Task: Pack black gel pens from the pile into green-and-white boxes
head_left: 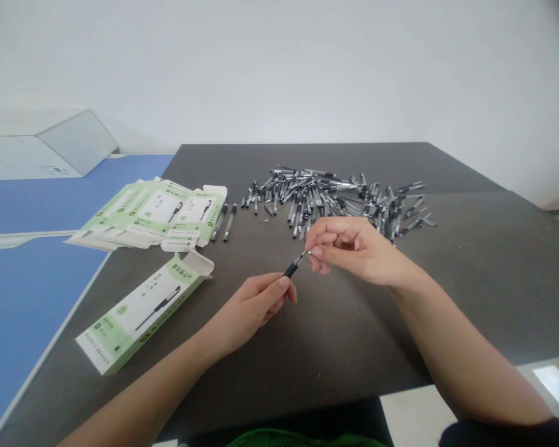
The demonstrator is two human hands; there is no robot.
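Note:
My left hand (265, 301) is closed around a gel pen (292, 268) with a black grip, its uncapped metal tip pointing up and right. At that tip, the thumb and forefinger of my right hand (345, 248) pinch together. A small pale bit shows between them, too small to name. Behind my right hand spreads a large heap of black and clear pens (317, 195). Left of my left hand lies a green and white pen box (144, 310), its end flap standing open toward the far side.
Several flattened green and white pen boxes (153, 211) overlap at the table's left edge. Two pens (230, 222) lie beside them. A large white carton (41, 146) rests on the blue surface (32, 298) to the left. The dark table (345, 347) ends at a white wall.

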